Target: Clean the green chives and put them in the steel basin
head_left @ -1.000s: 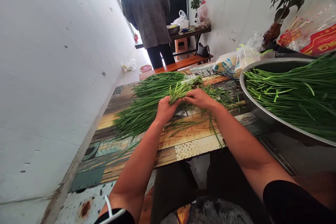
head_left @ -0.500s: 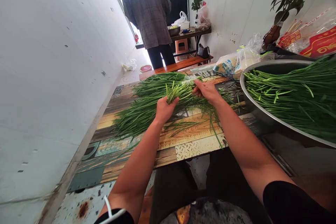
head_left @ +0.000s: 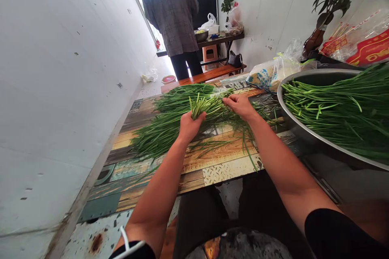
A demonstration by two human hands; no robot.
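Note:
My left hand (head_left: 191, 126) is closed around a bunch of garlic chives (head_left: 198, 106), with the pale cut ends sticking up past the thumb. My right hand (head_left: 240, 106) is pinched at the stem ends of the chives lying on the table, to the right of that bunch; exactly how many stems it grips is hidden. A larger pile of garlic chives (head_left: 158, 135) spreads leftward under and beyond my left hand. Loose leaves and trimmings lie below and to the right of my right hand.
A large metal basin (head_left: 304, 131) full of chives stands at the right. Behind it are a plastic bag (head_left: 267, 73), a red-printed bag (head_left: 369, 50) and a potted plant (head_left: 330, 0). Beyond the patterned table (head_left: 225, 158), a person (head_left: 172, 12) stands facing away at another table (head_left: 223, 40).
My right hand has shifted slightly left, its fingers drawn together in a pinch at the stem ends. My left hand keeps its bunch, moved a touch left.

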